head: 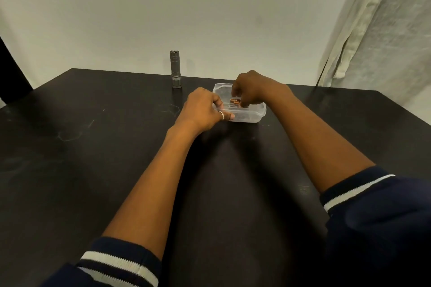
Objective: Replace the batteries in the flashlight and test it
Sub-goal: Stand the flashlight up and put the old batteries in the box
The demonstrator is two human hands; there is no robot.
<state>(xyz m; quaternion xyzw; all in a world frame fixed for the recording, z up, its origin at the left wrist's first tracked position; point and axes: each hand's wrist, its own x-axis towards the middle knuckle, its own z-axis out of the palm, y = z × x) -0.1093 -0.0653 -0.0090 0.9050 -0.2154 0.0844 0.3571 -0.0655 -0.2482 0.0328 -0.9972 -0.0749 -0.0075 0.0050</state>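
Note:
A grey metal flashlight stands upright near the far edge of the black table, left of my hands. A small clear plastic container sits to its right with copper-topped batteries inside. My left hand grips the container's near-left rim, thumb with a ring pressed on the outside wall. My right hand reaches down into the container, its fingertips pinched around the batteries. How many batteries lie there is hidden by the fingers.
The black table runs wide on both sides and toward me. A pale wall stands close behind its far edge. A light curtain hangs at the back right, and a dark object shows at the far left.

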